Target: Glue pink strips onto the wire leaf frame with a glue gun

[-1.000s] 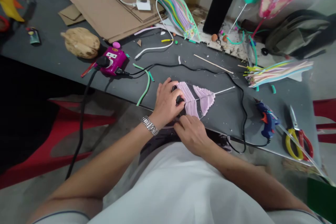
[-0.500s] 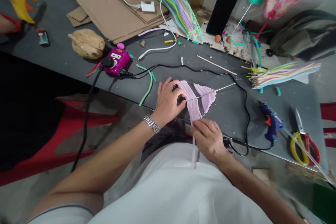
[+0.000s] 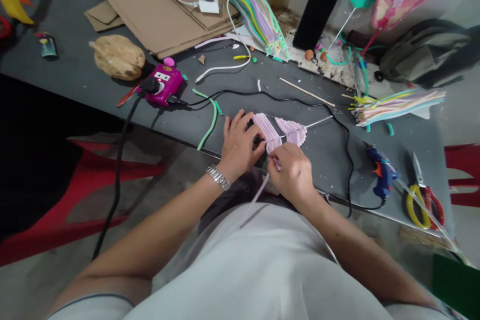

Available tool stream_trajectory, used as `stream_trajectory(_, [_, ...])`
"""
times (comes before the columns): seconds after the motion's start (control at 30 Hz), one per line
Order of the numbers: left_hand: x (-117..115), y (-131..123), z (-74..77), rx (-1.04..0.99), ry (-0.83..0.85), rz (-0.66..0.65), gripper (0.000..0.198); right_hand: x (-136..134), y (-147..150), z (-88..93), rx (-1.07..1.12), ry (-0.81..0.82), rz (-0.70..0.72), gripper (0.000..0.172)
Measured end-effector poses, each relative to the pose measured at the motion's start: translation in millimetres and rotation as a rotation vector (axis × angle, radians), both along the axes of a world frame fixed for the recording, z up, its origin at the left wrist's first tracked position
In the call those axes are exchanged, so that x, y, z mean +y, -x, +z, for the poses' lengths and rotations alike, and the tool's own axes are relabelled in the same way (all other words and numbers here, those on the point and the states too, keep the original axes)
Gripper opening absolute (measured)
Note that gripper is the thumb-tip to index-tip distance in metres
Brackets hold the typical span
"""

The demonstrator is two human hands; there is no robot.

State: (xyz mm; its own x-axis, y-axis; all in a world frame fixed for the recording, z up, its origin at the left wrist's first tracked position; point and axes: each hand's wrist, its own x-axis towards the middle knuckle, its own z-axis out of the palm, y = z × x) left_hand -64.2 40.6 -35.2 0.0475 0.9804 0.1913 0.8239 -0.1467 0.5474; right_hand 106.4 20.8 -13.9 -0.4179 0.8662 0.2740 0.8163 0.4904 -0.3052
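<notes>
Right hand shifted up and left, now right against lilac feather, fingertips pinched together on loose lilac strip, tail of strip hanging toward shirt. Left hand spread, not clamped, pressing feather's left end. Feather lies flat near front edge of dark grey table, thin stick poking out right. Silver wristwatch on left wrist. Blue glue gun off right, beside yellow-and-red scissors.
</notes>
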Motion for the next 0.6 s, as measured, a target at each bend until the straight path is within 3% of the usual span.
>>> stream_trajectory(0.23, [0.0,1.8,-0.6,-0.018,-0.019,-0.008,0.011,15.2,24.1,-5.5,-0.213,0.026,-0.167,0.011])
stream_trajectory(0.47, [0.9,1.9,-3.0,-0.053,-0.019,-0.004,0.011,16.1,26.9,-7.5,-0.259,0.016,-0.213,0.009])
stream_trajectory(0.6, [0.9,1.6,-1.5,-0.049,-0.008,0.002,0.012,13.8,19.5,-6.7,-0.194,-0.002,-0.147,0.012])
